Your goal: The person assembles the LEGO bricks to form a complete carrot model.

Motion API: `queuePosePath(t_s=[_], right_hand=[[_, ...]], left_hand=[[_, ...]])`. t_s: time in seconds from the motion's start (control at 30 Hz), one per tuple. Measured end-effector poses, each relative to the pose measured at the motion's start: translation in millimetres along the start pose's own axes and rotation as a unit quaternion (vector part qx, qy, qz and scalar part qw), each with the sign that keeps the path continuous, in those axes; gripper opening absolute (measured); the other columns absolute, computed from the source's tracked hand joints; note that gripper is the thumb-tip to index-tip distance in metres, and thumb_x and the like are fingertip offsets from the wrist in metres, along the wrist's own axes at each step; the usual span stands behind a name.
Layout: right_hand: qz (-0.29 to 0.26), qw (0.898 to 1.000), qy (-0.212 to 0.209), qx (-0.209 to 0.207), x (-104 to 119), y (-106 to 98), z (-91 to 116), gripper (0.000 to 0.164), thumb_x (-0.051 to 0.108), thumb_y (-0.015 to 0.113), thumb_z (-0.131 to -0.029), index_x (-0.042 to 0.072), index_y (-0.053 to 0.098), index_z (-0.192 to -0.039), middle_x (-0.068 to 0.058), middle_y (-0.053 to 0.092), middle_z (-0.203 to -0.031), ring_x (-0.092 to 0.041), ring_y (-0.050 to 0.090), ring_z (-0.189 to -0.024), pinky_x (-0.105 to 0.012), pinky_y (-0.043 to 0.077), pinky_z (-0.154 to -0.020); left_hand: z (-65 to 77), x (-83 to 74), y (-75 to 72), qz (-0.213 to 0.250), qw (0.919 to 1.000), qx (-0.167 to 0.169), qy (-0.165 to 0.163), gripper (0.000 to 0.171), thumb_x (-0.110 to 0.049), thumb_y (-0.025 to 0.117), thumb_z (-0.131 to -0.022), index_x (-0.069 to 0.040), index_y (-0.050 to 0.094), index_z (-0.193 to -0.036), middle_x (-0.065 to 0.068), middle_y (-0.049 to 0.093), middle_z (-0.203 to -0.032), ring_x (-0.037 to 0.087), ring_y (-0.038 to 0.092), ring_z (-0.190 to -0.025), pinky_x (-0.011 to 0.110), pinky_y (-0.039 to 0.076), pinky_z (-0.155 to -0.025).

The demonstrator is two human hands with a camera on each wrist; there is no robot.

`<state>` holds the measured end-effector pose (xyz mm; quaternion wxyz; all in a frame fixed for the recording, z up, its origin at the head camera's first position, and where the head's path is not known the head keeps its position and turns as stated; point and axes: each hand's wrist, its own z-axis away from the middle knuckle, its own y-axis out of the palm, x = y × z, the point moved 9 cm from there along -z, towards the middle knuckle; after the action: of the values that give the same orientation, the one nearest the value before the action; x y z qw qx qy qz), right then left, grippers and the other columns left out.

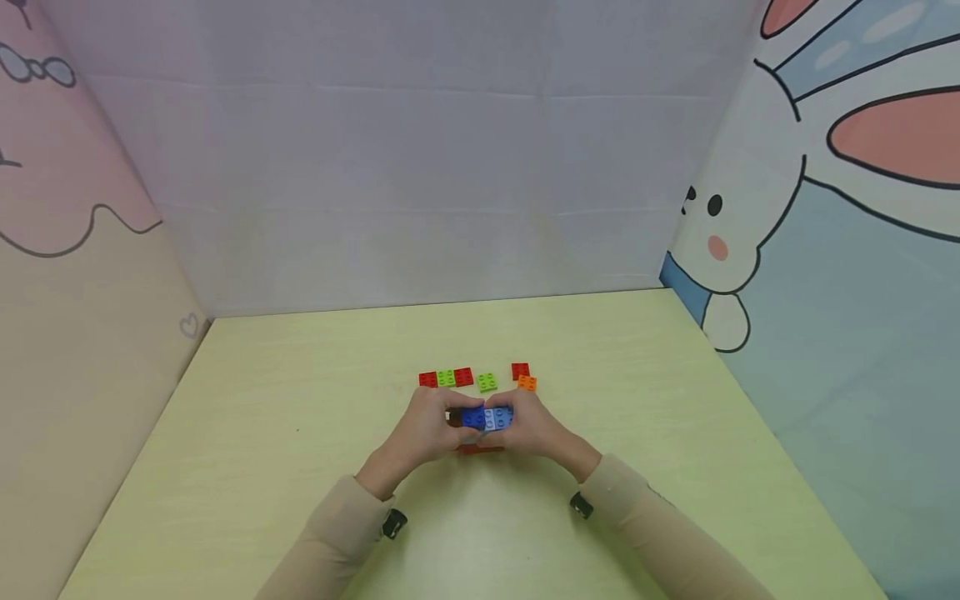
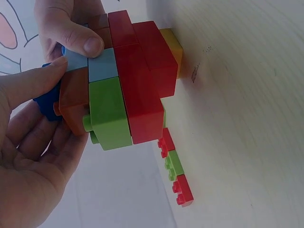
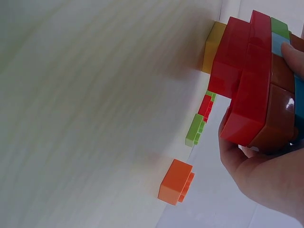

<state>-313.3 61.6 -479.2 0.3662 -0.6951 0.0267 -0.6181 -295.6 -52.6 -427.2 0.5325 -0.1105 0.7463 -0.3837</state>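
A stack of toy building bricks [image 2: 137, 90] stands between the two hands, with red layers over a yellow brick [image 2: 172, 45] at its foot. Higher up come green, light blue and brown bricks, topped by a dark blue brick [image 1: 473, 417] and a light blue brick [image 1: 498, 418]. My left hand [image 1: 426, 423] grips the upper left end, thumb at the front and fingers behind. At the other end my right hand [image 1: 532, 423] holds the stack, its thumb [image 2: 83, 42] on a light blue brick in the left wrist view. Palms and fingers hide part of the top.
Behind the stack, a row of red and green bricks [image 1: 446, 378] lies on the pale table [image 1: 300, 500]. Right of it are a loose green brick [image 1: 487, 382], a red brick [image 1: 521, 371] and an orange brick [image 1: 527, 383]. A grey backdrop [image 1: 435, 167] rises behind the table.
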Motion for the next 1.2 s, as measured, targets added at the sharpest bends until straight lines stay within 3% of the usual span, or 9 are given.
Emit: queuePosePath(t_s=[0.6,0.83,1.2], right_hand=[[0.001,1.000,0.007,0.005,1.4,0.3,-1.2,0.035,0.031,0.084,-0.074,0.016,0.070,-0.103,0.005,0.059,-0.101,-0.020,0.052,-0.097,-0.031,0.049,-0.076],[-0.002,1.000,0.011,0.007,1.6,0.7,-1.2,0.037,0.030,0.084,-0.074,0.015,0.070,-0.104,0.004,0.059,-0.103,-0.021,0.052,-0.098,-0.032,0.049,-0.077],[-0.003,1.000,0.009,0.012,0.2,2.4,0.1,0.037,0.030,0.084,-0.074,0.015,0.070,-0.105,0.004,0.060,-0.103,-0.021,0.053,-0.097,-0.033,0.049,-0.078]], left_hand=[[-0.8,5.5,-1.3,0.013,0.9998,0.002,-0.015,0.039,-0.014,0.084,-0.074,-0.011,0.073,-0.111,-0.004,0.069,-0.096,0.012,0.058,-0.076,0.023,0.051,-0.064],[2.1,5.8,-1.5,0.032,0.9993,-0.015,0.011,0.041,-0.013,0.083,-0.074,-0.010,0.072,-0.114,-0.002,0.069,-0.100,0.011,0.059,-0.079,0.022,0.051,-0.066],[7.1,8.3,0.5,0.041,0.9986,-0.031,0.006,0.042,-0.016,0.084,-0.074,-0.011,0.071,-0.114,-0.004,0.069,-0.102,0.010,0.059,-0.081,0.023,0.051,-0.067]])
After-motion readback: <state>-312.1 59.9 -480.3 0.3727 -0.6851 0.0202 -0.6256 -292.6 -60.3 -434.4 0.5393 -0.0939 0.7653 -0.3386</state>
